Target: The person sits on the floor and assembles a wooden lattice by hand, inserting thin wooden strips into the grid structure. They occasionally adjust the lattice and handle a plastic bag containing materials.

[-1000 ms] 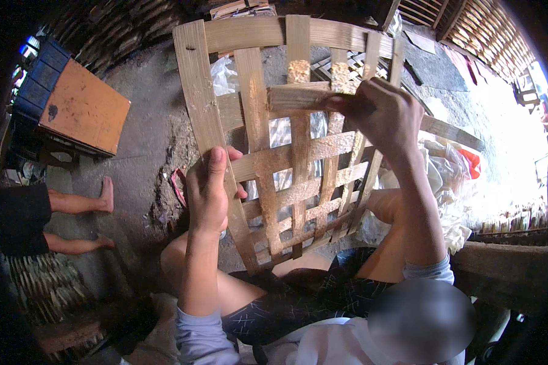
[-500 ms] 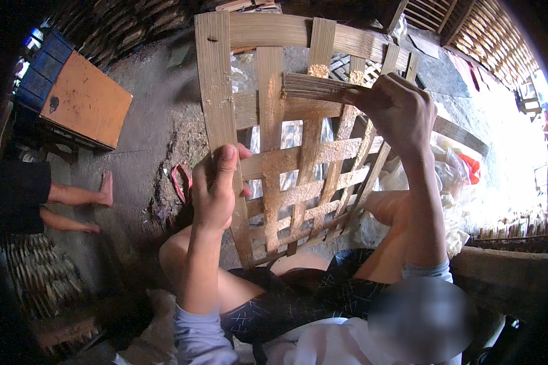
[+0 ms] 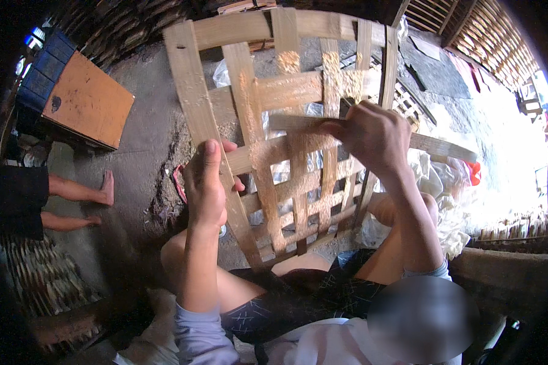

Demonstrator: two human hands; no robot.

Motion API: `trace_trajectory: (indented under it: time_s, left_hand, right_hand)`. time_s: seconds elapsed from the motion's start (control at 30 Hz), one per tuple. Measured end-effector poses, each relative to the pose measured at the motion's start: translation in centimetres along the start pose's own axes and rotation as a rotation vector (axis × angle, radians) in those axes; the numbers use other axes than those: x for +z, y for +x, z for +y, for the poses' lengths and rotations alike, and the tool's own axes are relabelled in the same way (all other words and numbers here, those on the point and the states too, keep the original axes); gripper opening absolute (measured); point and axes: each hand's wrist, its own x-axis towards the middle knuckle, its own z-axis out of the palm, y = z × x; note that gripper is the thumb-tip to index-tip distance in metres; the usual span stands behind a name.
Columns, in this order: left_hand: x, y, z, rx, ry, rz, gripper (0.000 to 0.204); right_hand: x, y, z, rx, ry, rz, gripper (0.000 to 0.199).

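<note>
My left hand (image 3: 207, 185) is closed round the left edge strip of a woven bamboo lattice panel (image 3: 274, 158), thumb on the front and fingertips showing behind. The panel stands tilted in front of my knees, with tan, grainy matter stuck on many of its strips. In my right hand (image 3: 377, 137) is a flat wooden slat (image 3: 441, 146), gripped near its middle. One end points left across the panel's face, slightly blurred, and the other sticks out to the right. Whether the slat touches the panel I cannot tell.
Clear plastic bags (image 3: 435, 176) and a red item lie right of my knee. Another lattice piece (image 3: 411, 103) rests behind the panel. An orange-faced box (image 3: 88, 100) stands at the left, near another person's bare legs (image 3: 79, 188). Crumbly debris (image 3: 167, 173) covers the ground beside my left hand.
My right hand has moved down and left with the slat. The panel's top has swung left, and my left hand has shifted slightly left with it.
</note>
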Motion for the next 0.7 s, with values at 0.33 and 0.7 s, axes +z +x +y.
trace_trajectory:
  time_s: [0.33,0.7]
  left_hand:
    - [-1.0,1.6,0.1,0.066,-0.072,0.182,0.06]
    - [-2.1,1.1,0.5,0.081,0.003,0.147,0.065]
  right_hand:
    - [-0.2,-1.2,-2.9,0.291,0.237,-0.094,0.025]
    - [1.2,0.0,-1.2,-0.039,0.145,-0.009,0.027]
